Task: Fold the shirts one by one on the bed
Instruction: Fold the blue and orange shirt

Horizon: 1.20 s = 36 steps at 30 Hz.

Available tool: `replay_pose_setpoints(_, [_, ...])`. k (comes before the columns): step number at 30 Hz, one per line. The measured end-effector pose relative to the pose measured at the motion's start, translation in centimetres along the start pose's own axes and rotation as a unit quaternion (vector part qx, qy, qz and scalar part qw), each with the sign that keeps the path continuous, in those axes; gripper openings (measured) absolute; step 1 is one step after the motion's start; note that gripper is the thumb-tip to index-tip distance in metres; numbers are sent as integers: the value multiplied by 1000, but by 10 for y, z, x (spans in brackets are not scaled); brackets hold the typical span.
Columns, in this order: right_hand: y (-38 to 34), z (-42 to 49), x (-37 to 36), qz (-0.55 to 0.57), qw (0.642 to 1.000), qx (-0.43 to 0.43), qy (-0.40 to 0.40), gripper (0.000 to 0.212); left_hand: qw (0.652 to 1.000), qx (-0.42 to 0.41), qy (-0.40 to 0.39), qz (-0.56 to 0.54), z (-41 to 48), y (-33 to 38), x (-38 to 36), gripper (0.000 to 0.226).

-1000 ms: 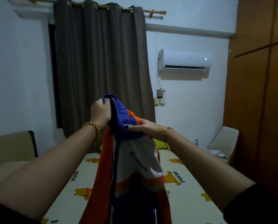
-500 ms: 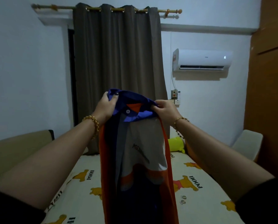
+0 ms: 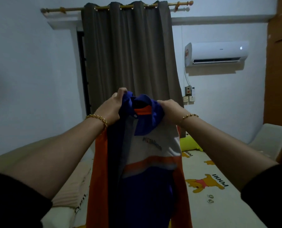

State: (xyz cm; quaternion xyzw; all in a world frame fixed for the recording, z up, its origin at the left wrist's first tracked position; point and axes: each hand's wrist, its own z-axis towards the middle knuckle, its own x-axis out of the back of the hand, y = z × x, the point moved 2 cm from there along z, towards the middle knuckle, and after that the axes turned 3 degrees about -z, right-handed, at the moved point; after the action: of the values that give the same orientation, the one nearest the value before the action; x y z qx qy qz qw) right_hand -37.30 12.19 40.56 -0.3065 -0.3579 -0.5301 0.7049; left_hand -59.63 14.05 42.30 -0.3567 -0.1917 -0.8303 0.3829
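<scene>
A polo shirt (image 3: pixel 153 153) in blue, white and orange hangs in the air in front of me, its blue collar at the top and its hem below the frame's edge. My left hand (image 3: pixel 112 107) grips the collar's left side, fingers curled into the cloth. My right hand (image 3: pixel 169 111) grips the collar's right side. Both arms are stretched forward at chest height. Under the shirt lies the bed (image 3: pixel 215 191) with a cream sheet printed with yellow bears; most of it is hidden by the shirt.
A yellow plush pillow (image 3: pixel 189 143) lies at the bed's head. A brown curtain (image 3: pixel 130 55) hangs behind, an air conditioner (image 3: pixel 217 52) is on the wall to the right. A wooden wardrobe (image 3: pixel 280 79) and a pale chair (image 3: pixel 268 140) stand at the right. A beige mattress (image 3: pixel 68 191) adjoins the bed on the left.
My hands have drawn apart along the collar, spreading the shirt's top open so its front faces me. My view has swung left.
</scene>
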Motion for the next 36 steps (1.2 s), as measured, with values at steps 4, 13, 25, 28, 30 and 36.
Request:
replay_pose_setpoints(4, [6, 9, -9, 95, 978, -61, 173, 15, 986, 47, 146, -59, 0, -26, 4, 50])
replay_pose_setpoints(13, [47, 32, -40, 286, 943, -162, 42, 47, 927, 287, -4, -241, 13, -77, -23, 26])
replay_pose_setpoints(25, [88, 49, -57, -23, 991, -107, 71, 22, 967, 194, -40, -159, 21, -95, -44, 23])
replay_pose_setpoints(28, [91, 45, -69, 33, 981, -183, 57, 35, 979, 187, 52, -62, 20, -92, -46, 46])
replay_pose_setpoints(30, [89, 46, -75, 72, 971, -226, 29, 42, 977, 206, 63, 2, 22, -92, -51, 55])
replay_pose_setpoints(36, [55, 42, -70, 428, 855, -291, -32, 21, 935, 335, -3, -117, 29, -93, -72, 43])
